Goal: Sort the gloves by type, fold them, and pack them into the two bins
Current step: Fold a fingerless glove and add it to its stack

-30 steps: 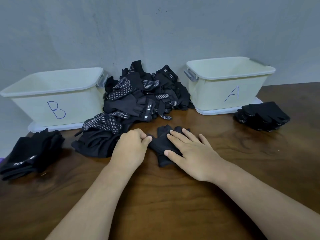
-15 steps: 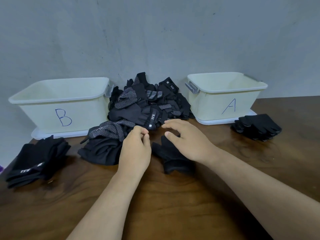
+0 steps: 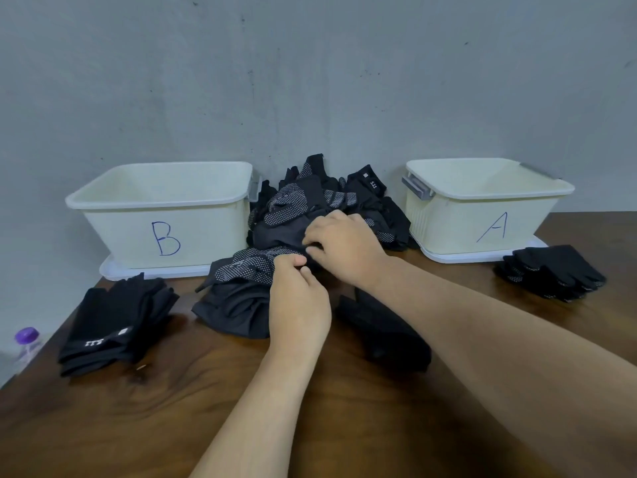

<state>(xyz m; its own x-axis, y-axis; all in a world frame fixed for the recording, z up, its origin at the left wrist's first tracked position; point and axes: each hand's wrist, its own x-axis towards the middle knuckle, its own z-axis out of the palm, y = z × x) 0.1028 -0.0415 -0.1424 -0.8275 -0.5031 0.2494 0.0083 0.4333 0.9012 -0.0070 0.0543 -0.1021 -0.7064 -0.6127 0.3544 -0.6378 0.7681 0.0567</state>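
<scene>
A heap of unsorted black gloves (image 3: 303,201), some with white dots, lies between two cream bins marked B (image 3: 162,215) and A (image 3: 482,215). My left hand (image 3: 298,301) pinches a dotted glove (image 3: 248,267) at the heap's front. My right hand (image 3: 344,246) reaches into the heap just behind it, fingers curled into the black fabric. A folded black glove (image 3: 382,329) lies on the table under my right forearm. One stack of folded gloves (image 3: 110,326) sits in front of bin B, another stack (image 3: 551,270) in front of bin A.
Both bins stand on white lids against a grey wall and look empty inside. A bottle with a purple cap (image 3: 26,339) stands off the table's left edge. The wooden table (image 3: 138,426) stretches toward me.
Both hands left the folded glove and moved forward into the heap. The left hand now pinches a dotted glove, and the right hand curls into the pile.
</scene>
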